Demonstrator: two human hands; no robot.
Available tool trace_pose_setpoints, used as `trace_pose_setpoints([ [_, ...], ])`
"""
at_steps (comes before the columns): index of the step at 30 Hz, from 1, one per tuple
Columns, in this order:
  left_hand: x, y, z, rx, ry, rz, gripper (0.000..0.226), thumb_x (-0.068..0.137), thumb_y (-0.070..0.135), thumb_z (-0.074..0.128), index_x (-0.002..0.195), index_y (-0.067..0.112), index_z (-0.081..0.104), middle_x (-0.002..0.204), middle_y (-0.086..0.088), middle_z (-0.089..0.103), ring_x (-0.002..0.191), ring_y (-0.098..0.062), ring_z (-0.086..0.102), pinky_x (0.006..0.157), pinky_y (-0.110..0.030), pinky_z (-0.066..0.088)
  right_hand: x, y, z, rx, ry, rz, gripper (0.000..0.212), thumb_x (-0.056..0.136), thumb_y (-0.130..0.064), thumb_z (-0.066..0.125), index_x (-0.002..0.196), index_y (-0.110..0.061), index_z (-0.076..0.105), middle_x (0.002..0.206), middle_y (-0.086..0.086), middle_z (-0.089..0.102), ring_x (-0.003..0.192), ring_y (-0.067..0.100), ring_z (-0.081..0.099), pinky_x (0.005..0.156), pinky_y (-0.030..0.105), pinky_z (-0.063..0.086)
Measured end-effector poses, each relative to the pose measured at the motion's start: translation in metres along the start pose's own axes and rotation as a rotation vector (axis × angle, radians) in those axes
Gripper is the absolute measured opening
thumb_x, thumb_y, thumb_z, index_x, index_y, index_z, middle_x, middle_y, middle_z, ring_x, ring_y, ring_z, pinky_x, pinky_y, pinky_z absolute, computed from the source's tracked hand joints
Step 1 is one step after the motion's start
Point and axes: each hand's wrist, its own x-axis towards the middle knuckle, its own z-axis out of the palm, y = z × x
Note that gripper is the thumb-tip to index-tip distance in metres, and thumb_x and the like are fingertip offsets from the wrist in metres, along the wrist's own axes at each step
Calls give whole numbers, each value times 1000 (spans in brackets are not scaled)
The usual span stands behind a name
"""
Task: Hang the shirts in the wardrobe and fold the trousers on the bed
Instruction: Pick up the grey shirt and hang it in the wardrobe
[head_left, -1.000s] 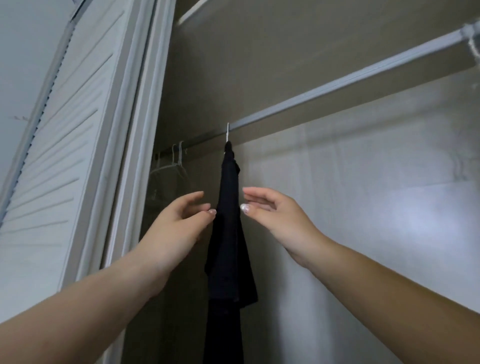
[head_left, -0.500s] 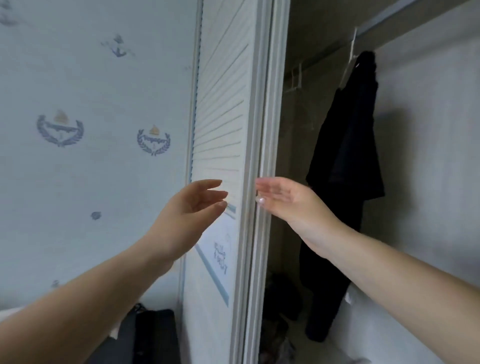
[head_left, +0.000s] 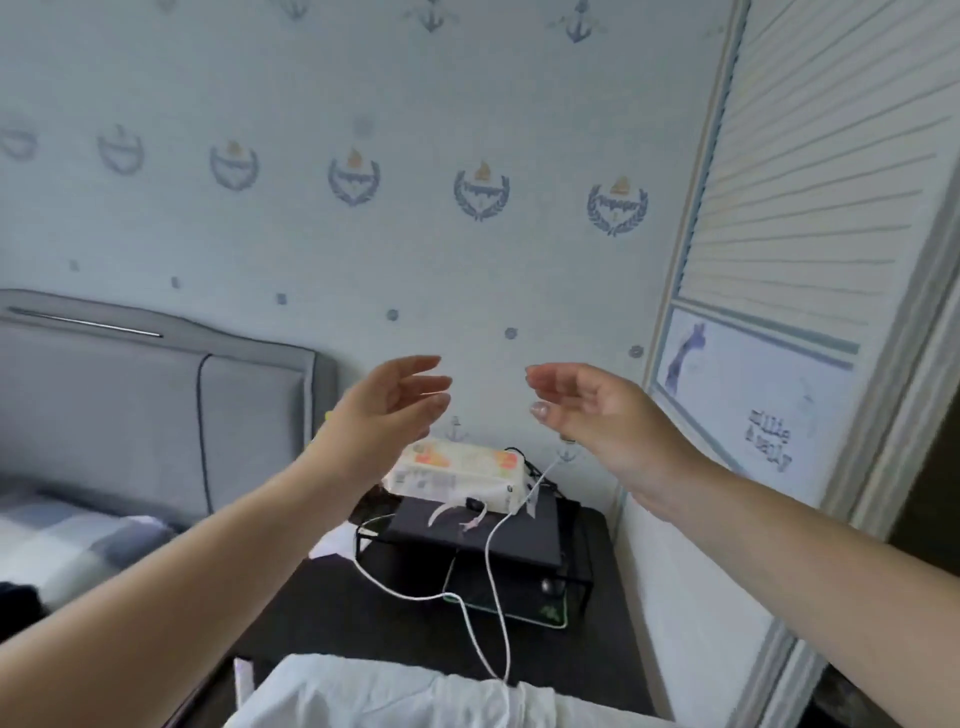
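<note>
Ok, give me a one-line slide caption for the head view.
Both empty hands, left hand and right hand, raised open before the nightstand, beside the bed and wardrobe door.

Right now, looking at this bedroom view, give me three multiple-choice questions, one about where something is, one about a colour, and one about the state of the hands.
1. Where does the soft white pack with orange print lie?
A. on the black flat box on the nightstand
B. on the bed
C. on the floor

2. What colour is the padded headboard?
A. red
B. grey
C. green

3. How are the left hand and the right hand?
A. both grip a hanger
B. one holds the thin white cable
C. both open and empty, raised apart

Answers:
1 A, the pack rests on top of the black flat box.
2 B, the headboard's upholstery is grey with dark piping.
3 C, the fingers are relaxed, with nothing in either hand; the thin white cable hangs below them.
</note>
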Motion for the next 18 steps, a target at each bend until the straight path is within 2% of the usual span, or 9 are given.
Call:
trace_pose_setpoints([
  [2, -20, -7, -55, 28, 79, -30, 31, 89, 12, 64, 109, 36, 59, 104, 13, 71, 98, -4, 66, 84, -27, 53, 14, -6, 57, 52, -69, -9, 28, 85, -8, 67, 102, -30, 62, 113, -12, 65, 107, -1, 59, 94, 15, 45],
  [7, -66, -19, -167, 99, 229, -101, 30, 90, 9, 62, 111, 30, 58, 94, 15, 72, 86, 4, 66, 75, -18, 54, 28, -15, 187, 219, -206, -1, 27, 85, -4, 66, 102, -25, 63, 108, -8, 66, 102, 1, 60, 83, 12, 49],
  [9, -92, -24, -215, 136, 289, -136, 30, 89, 10, 64, 110, 31, 58, 100, 13, 70, 89, 3, 66, 78, -19, 52, 31, -17, 244, 275, -275, 3, 28, 85, -2, 65, 107, -20, 63, 110, -5, 65, 100, -1, 60, 86, 12, 48],
  [12, -139, -34, -291, 177, 393, -211, 28, 89, 12, 64, 109, 32, 58, 106, 9, 69, 93, 2, 66, 77, -17, 52, 32, -18, 335, 332, -406, 26, 29, 84, -8, 67, 107, -25, 63, 115, -7, 65, 108, 3, 59, 94, 19, 46],
  [16, -208, -52, -375, 230, 539, -321, 27, 90, 12, 63, 109, 30, 59, 107, 8, 69, 97, -1, 65, 79, -17, 52, 24, -20, 443, 416, -553, 91, 26, 85, -9, 67, 105, -25, 64, 107, -12, 67, 101, -5, 61, 79, 8, 46],
  [18, -246, -60, -412, 231, 618, -388, 26, 90, 13, 63, 109, 29, 60, 107, 8, 70, 98, -3, 66, 82, -20, 52, 17, -20, 492, 431, -632, 127, 26, 86, -8, 66, 106, -24, 64, 111, -10, 67, 104, -3, 61, 79, 8, 46],
])
